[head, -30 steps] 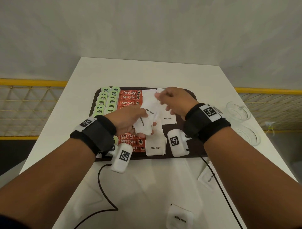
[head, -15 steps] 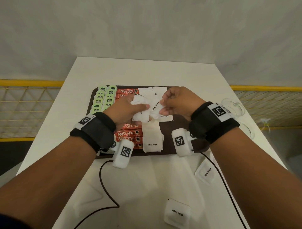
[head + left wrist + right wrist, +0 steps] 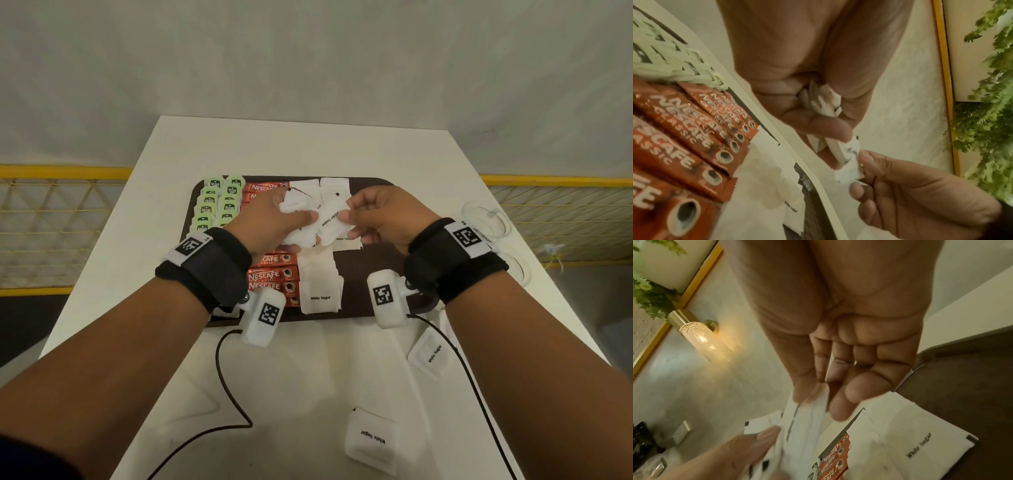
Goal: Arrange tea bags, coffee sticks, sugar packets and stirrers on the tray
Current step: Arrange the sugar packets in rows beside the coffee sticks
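Note:
Above the dark brown tray (image 3: 370,274), my left hand (image 3: 274,222) grips a bunch of white sugar packets (image 3: 298,226), also seen bunched in its fist (image 3: 824,104). My right hand (image 3: 373,216) pinches one packet (image 3: 330,217) of that bunch between thumb and forefinger (image 3: 849,164) (image 3: 803,415). On the tray lie green tea bags (image 3: 219,202) at the left, red Nescafe coffee sticks (image 3: 274,277) beside them, and white sugar packets (image 3: 320,291) in the middle. No stirrers are in view.
Two loose sugar packets lie on the white table (image 3: 308,147) in front of the tray, one (image 3: 430,354) at the right, one (image 3: 371,440) near the front edge. Clear glass dishes (image 3: 486,219) stand right of the tray. Camera cables trail across the table.
Both hands have come together over the tray's middle. My right hand, first apart from the bunch, now pinches a packet that my left hand holds.

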Demonstrator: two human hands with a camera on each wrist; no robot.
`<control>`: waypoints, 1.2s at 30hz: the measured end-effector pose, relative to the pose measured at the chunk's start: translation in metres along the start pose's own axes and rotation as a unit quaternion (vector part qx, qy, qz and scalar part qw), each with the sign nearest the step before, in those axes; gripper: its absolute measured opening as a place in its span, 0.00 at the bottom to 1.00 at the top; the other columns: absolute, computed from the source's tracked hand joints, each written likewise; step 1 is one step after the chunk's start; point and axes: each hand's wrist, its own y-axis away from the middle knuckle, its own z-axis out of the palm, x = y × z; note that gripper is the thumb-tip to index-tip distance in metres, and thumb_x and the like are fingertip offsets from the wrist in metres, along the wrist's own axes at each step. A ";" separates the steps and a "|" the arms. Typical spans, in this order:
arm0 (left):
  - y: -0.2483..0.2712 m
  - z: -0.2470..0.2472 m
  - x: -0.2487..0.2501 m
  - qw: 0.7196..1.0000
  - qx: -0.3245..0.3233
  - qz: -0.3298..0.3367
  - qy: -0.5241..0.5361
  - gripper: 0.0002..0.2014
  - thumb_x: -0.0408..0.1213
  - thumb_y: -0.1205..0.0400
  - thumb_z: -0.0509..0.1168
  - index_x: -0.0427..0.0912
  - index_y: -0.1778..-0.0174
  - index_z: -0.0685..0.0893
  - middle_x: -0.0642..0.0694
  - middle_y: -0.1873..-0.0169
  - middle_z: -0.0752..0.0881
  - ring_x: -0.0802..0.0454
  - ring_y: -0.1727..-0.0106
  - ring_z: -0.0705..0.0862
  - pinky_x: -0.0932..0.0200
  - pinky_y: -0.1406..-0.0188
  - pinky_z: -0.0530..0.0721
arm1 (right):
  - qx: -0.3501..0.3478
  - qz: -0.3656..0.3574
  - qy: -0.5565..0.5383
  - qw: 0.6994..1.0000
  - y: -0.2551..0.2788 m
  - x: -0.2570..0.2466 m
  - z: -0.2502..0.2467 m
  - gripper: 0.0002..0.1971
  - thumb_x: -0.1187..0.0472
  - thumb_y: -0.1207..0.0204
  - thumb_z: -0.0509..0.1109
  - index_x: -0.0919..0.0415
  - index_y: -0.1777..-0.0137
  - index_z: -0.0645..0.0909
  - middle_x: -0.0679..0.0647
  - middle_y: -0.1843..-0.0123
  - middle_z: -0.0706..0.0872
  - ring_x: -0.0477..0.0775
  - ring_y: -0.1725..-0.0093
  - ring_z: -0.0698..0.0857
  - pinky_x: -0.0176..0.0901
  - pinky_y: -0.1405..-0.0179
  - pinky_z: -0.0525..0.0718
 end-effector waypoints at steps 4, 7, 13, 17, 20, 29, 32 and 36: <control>0.000 0.002 -0.003 0.999 -0.011 -0.010 0.033 0.14 0.36 0.18 0.72 0.43 0.37 0.81 0.42 0.43 0.89 0.43 0.49 0.92 0.57 0.69 0.88 | 0.012 -0.006 -0.045 0.999 -0.002 0.000 0.008 0.05 0.65 0.24 0.75 0.60 0.51 0.83 0.61 0.51 0.90 0.51 0.62 0.90 0.42 0.61 0.87; 0.001 -0.001 -0.004 1.000 -0.018 -0.014 0.008 0.13 0.35 0.18 0.71 0.45 0.38 0.80 0.43 0.44 0.90 0.44 0.50 0.92 0.59 0.72 0.87 | 0.029 -0.008 -0.032 0.999 -0.005 -0.001 0.008 0.04 0.67 0.22 0.71 0.58 0.51 0.81 0.64 0.46 0.88 0.55 0.56 0.88 0.49 0.55 0.88; 0.004 -0.004 -0.001 0.999 -0.027 -0.009 -0.021 0.18 0.39 0.22 0.76 0.42 0.38 0.83 0.45 0.48 0.91 0.47 0.54 0.93 0.59 0.73 0.88 | -0.043 -0.027 0.143 0.988 -0.002 -0.004 0.004 0.06 0.62 0.20 0.70 0.55 0.45 0.85 0.62 0.49 0.89 0.56 0.57 0.88 0.52 0.53 0.87; 0.008 0.002 -0.002 0.999 -0.017 -0.016 -0.027 0.09 0.36 0.21 0.75 0.50 0.50 0.83 0.52 0.58 0.92 0.52 0.61 0.93 0.61 0.75 0.87 | 0.013 -0.041 0.096 0.994 -0.006 -0.003 0.003 0.04 0.63 0.27 0.77 0.54 0.55 0.86 0.60 0.59 0.89 0.55 0.61 0.86 0.49 0.59 0.85; 0.005 0.002 -0.003 0.999 0.012 -0.038 0.034 0.09 0.36 0.20 0.74 0.46 0.47 0.82 0.44 0.50 0.92 0.47 0.56 0.93 0.60 0.75 0.86 | 0.099 -0.028 0.026 0.994 -0.012 0.001 -0.003 0.06 0.65 0.27 0.78 0.64 0.52 0.87 0.64 0.53 0.91 0.55 0.58 0.88 0.43 0.61 0.86; 0.004 -0.012 -0.007 0.984 -0.002 -0.124 0.130 0.13 0.31 0.15 0.66 0.38 0.35 0.79 0.36 0.41 0.89 0.40 0.46 0.91 0.58 0.67 0.91 | 0.017 0.089 0.328 0.940 -0.026 0.023 -0.011 0.08 0.62 0.23 0.73 0.59 0.45 0.88 0.55 0.47 0.88 0.55 0.52 0.85 0.47 0.51 0.87; 0.005 -0.014 -0.010 0.980 -0.001 -0.135 0.149 0.17 0.30 0.15 0.65 0.36 0.30 0.77 0.35 0.40 0.88 0.39 0.45 0.91 0.58 0.69 0.90 | 0.034 0.078 0.337 0.938 -0.035 0.025 -0.004 0.08 0.62 0.25 0.75 0.60 0.47 0.88 0.53 0.45 0.87 0.51 0.51 0.82 0.43 0.49 0.82; 0.006 -0.016 -0.013 0.975 -0.011 -0.137 0.177 0.18 0.26 0.16 0.62 0.36 0.29 0.76 0.35 0.41 0.89 0.39 0.44 0.91 0.57 0.66 0.90 | 0.040 0.084 0.345 0.934 -0.045 0.026 0.004 0.06 0.61 0.27 0.78 0.59 0.52 0.87 0.54 0.49 0.86 0.52 0.52 0.83 0.48 0.43 0.85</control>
